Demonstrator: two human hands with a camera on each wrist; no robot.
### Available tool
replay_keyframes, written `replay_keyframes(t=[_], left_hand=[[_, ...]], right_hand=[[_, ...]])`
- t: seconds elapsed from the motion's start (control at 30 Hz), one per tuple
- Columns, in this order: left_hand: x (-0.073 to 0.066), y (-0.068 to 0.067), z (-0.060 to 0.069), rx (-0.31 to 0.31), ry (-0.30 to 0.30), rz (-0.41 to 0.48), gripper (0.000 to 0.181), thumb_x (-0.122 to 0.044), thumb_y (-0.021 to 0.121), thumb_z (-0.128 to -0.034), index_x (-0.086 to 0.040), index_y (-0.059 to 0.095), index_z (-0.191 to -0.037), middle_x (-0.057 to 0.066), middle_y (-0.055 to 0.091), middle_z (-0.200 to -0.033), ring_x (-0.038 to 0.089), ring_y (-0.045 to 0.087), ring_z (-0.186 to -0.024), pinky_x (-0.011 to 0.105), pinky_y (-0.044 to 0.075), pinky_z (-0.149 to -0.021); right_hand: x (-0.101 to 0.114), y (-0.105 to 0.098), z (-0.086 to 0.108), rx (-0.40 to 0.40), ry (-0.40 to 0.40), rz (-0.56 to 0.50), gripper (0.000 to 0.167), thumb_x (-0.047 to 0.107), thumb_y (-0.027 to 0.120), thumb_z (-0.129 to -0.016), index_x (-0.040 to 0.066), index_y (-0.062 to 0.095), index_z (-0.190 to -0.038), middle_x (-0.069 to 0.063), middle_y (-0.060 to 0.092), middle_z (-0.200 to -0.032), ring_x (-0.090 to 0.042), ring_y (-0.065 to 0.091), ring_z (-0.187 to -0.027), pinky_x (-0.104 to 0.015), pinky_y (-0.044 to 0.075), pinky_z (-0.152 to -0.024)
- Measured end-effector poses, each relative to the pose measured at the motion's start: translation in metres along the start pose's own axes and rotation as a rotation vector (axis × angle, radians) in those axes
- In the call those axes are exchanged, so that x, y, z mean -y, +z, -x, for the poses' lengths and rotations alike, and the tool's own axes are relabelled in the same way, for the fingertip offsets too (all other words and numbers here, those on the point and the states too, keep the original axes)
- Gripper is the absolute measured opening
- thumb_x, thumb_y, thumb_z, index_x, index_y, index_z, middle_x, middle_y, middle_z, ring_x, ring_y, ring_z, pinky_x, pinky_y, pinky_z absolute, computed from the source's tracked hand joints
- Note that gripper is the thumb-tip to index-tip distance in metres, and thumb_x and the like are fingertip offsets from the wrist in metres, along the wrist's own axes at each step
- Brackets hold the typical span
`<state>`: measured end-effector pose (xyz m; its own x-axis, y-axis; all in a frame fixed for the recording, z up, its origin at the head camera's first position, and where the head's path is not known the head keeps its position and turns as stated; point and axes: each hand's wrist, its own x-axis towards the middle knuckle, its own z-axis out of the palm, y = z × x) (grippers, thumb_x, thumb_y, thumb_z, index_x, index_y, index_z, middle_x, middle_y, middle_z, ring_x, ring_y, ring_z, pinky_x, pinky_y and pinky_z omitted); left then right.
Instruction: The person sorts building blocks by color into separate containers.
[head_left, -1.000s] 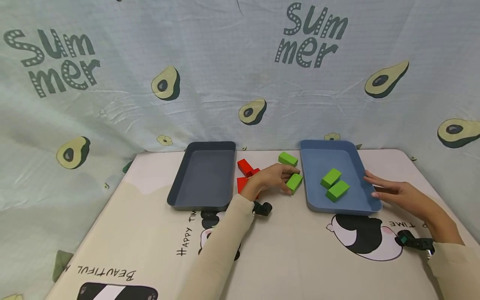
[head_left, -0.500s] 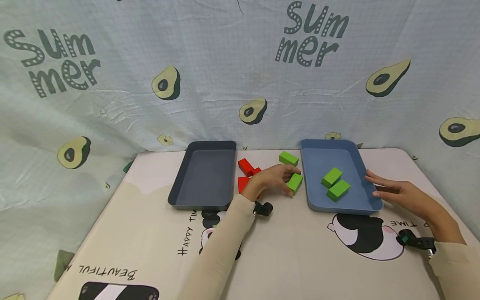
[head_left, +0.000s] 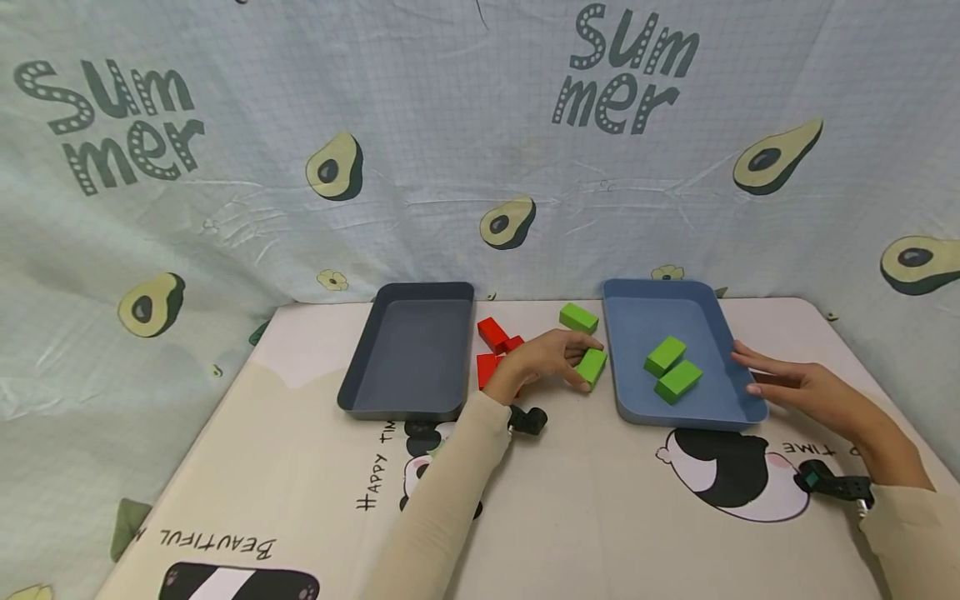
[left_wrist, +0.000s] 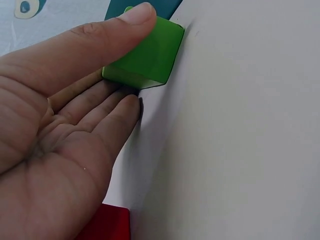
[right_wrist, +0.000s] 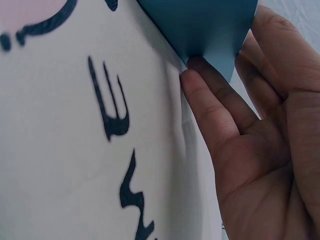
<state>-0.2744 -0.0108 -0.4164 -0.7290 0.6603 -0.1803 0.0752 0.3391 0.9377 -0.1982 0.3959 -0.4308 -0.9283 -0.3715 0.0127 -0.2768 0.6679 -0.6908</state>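
Note:
My left hand (head_left: 551, 354) is around a green block (head_left: 592, 367) on the table, between the two trays. In the left wrist view the thumb (left_wrist: 132, 17) lies across one face of that green block (left_wrist: 150, 55), and the other fingers reach along its far side, partly hidden. My right hand (head_left: 806, 390) is at the right side of the blue tray (head_left: 678, 417). Its extended fingers (right_wrist: 212, 107) touch the tray's outer wall (right_wrist: 210, 30) in the right wrist view. Two green blocks (head_left: 678, 382) lie inside the blue tray.
A dark grey tray (head_left: 408, 354) stands to the left. Several red blocks (head_left: 492, 335) lie right beside it, partly behind my left wrist. Another green block (head_left: 579, 318) sits near the table's back edge. A printed cloth (head_left: 420, 150) hangs behind the table (head_left: 555, 500).
My left thumb has shifted slightly right, closer against the green block. The right hand and both trays stay in place.

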Motion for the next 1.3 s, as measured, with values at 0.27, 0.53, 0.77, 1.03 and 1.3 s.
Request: replay_keyframes(t=[0.27,0.53,0.77,1.03,1.3], left_hand=[[-0.002,0.002,0.003,-0.037,0.013,-0.049,0.066,0.012,0.083,-0.0767,-0.001,0.060,-0.138,0.010,0.056,-0.147,0.023,0.048,-0.141,0.025,0.046,-0.108],[-0.002,0.001,0.003,-0.074,0.016,-0.168,0.064,0.003,0.087,-0.0761,-0.006,0.064,-0.136,0.005,0.060,-0.141,0.017,0.056,-0.132,0.020,0.048,-0.104],[-0.009,0.002,0.007,-0.107,0.043,-0.262,0.065,-0.003,0.090,-0.0752,-0.007,0.065,-0.135,0.005,0.063,-0.138,0.018,0.057,-0.129,0.020,0.047,-0.105],[-0.013,0.000,0.012,-0.097,0.084,-0.293,0.066,-0.002,0.090,-0.0747,-0.005,0.064,-0.135,0.006,0.062,-0.139,0.020,0.056,-0.132,0.021,0.045,-0.108],[-0.016,-0.002,0.013,-0.090,0.116,-0.318,0.068,-0.004,0.090,-0.0758,-0.004,0.062,-0.137,0.008,0.060,-0.140,0.023,0.057,-0.132,0.022,0.046,-0.108]], right_hand=[[0.001,0.000,0.000,-0.001,-0.001,0.003,0.058,0.026,0.064,-0.102,0.018,0.044,-0.156,0.026,0.026,-0.160,0.028,0.021,-0.128,0.004,0.027,-0.089],[0.003,0.000,-0.001,0.002,0.010,0.013,0.058,0.028,0.064,-0.102,0.019,0.044,-0.156,0.028,0.027,-0.158,0.029,0.021,-0.126,0.004,0.028,-0.088],[0.003,0.000,0.001,0.003,0.017,0.004,0.058,0.028,0.064,-0.102,0.020,0.043,-0.156,0.027,0.026,-0.159,0.029,0.021,-0.126,0.004,0.028,-0.088],[0.005,0.002,0.001,-0.003,0.008,-0.006,0.058,0.027,0.065,-0.102,0.017,0.044,-0.155,0.026,0.027,-0.159,0.029,0.021,-0.126,0.005,0.026,-0.090],[0.003,0.001,0.001,-0.002,0.024,-0.005,0.059,0.029,0.065,-0.101,0.018,0.044,-0.155,0.027,0.027,-0.159,0.029,0.021,-0.126,0.005,0.027,-0.089]])
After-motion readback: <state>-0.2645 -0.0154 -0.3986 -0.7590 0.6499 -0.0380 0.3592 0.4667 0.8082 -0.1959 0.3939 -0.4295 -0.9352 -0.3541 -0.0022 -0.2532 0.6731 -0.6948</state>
